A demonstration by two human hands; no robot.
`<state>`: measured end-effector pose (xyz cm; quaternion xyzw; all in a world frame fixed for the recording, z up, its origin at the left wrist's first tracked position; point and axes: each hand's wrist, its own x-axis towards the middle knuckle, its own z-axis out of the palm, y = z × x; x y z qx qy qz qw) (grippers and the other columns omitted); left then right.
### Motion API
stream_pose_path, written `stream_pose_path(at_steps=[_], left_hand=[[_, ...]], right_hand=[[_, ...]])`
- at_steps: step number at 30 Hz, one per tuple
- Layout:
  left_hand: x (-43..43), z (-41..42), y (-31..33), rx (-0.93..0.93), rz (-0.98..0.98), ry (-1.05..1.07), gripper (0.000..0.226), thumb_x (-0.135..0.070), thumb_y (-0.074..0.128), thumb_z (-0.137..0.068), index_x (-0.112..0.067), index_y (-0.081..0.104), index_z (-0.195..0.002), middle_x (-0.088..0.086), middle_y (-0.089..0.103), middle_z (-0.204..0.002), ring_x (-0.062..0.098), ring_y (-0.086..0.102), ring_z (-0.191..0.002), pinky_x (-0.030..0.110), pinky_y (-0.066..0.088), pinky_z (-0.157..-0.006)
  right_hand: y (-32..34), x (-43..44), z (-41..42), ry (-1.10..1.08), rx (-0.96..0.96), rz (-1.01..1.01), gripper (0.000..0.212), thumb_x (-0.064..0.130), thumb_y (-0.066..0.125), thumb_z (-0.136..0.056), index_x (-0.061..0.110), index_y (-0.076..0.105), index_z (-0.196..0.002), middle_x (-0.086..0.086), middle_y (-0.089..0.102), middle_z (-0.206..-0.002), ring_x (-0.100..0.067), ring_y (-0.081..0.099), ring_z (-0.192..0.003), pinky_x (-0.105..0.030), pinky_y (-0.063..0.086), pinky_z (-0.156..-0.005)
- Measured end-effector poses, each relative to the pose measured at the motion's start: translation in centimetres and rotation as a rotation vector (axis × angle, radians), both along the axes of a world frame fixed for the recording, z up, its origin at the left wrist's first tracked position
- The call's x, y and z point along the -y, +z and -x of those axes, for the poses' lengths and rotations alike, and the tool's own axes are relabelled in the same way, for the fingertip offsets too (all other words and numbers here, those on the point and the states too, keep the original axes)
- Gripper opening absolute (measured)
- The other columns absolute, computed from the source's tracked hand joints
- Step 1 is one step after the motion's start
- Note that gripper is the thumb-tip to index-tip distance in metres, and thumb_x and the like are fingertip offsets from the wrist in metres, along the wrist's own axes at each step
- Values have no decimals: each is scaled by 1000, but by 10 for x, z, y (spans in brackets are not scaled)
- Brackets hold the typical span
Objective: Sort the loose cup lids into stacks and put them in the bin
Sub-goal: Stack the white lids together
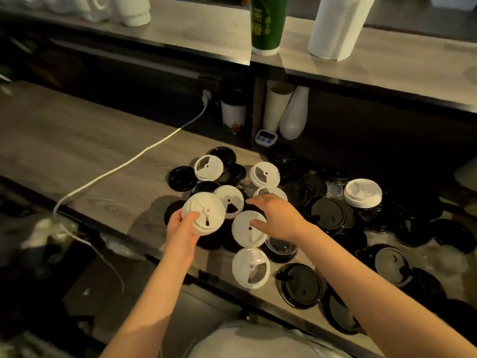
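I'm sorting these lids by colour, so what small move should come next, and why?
Probably the right hand should lift the loose white lid under its thumb and seat it on the held white lid in the left hand; they look alike.

Back side of a drinks-shop service counter.
A wood-grain worktop [77,130] sits below a raised serving ledge [201,29], which carries a tall green printed cup [267,24] and a paper towel roll [338,27]. Stacked paper cups [277,109] and a small digital timer [265,137] stand in the recess under the ledge. Disposable black lids [327,213] and white lids [363,193] cover the worktop in bulk.
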<state>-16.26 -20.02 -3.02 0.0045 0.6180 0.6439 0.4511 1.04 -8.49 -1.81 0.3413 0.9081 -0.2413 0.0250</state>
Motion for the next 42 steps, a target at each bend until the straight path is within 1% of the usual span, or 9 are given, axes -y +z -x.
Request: stream_pose_path(at_steps=[3,6,11,14,18,24,29,37,42], left_hand=[[-2,19,-1,-68,47,55,36,-3,57,-88,-8,50,-123,11,58,-116,18,59,-95,32,49,-78],[-3,30,-2,-98,43,80,38,-3,57,-88,-7,49,-125,11,58,-118,21,58,-102,29,49,-76],[-8,40,-4,-95,42,102,45,-5,57,-89,-8,44,-132,11,56,-124,23,57,-109,31,47,-84],[-13,43,-6,-85,50,109,44,-5,57,-89,-8,44,-131,12,56,-125,23,57,-110,31,47,-86],[-18,42,-6,-75,41,103,42,-6,56,-90,-9,43,-130,10,55,-121,22,56,-109,32,47,-87],[-27,35,-6,-59,8,64,39,-7,54,-92,-10,40,-128,11,56,-117,22,58,-104,33,48,-83],[-36,24,-1,-38,12,51,38,-5,53,-92,-8,41,-127,14,56,-116,26,57,-107,37,48,-86],[-38,-3,5,15,-110,-174,34,-13,48,-94,-6,52,-128,18,61,-122,30,58,-113,43,47,-92],[-40,-31,20,81,-169,-355,33,-36,46,-89,-19,66,-108,5,71,-109,17,66,-102,34,50,-85]], right_hand=[[-8,-15,28,49,60,-52,62,31,58,-89,15,34,-144,-9,43,-143,-27,42,-129,-39,39,-103],[-15,-22,55,99,186,-118,74,34,61,-87,16,22,-148,-10,29,-151,-30,34,-135,-42,37,-105],[-23,-29,84,149,365,-69,102,43,69,-80,23,-2,-151,-7,1,-159,-31,8,-145,-47,16,-115],[-30,-30,91,153,374,-66,105,44,71,-78,24,-2,-151,-7,4,-159,-31,10,-145,-47,18,-115],[-34,-31,87,134,280,-102,98,39,71,-79,23,5,-151,-8,18,-154,-30,21,-141,-45,25,-112],[-28,-38,73,15,-12,41,99,41,75,-72,23,15,-149,-8,28,-146,-31,36,-129,-41,38,-103],[-14,-40,54,-88,-220,111,98,38,77,-70,17,21,-147,-7,33,-139,-26,32,-128,-33,27,-106],[-1,-24,27,-175,-439,260,91,35,81,-66,18,31,-140,-1,40,-135,-18,38,-125,-31,33,-104],[8,-6,16,-123,-486,210,102,59,65,-56,15,33,-142,0,42,-136,-9,37,-122,-24,28,-104]])
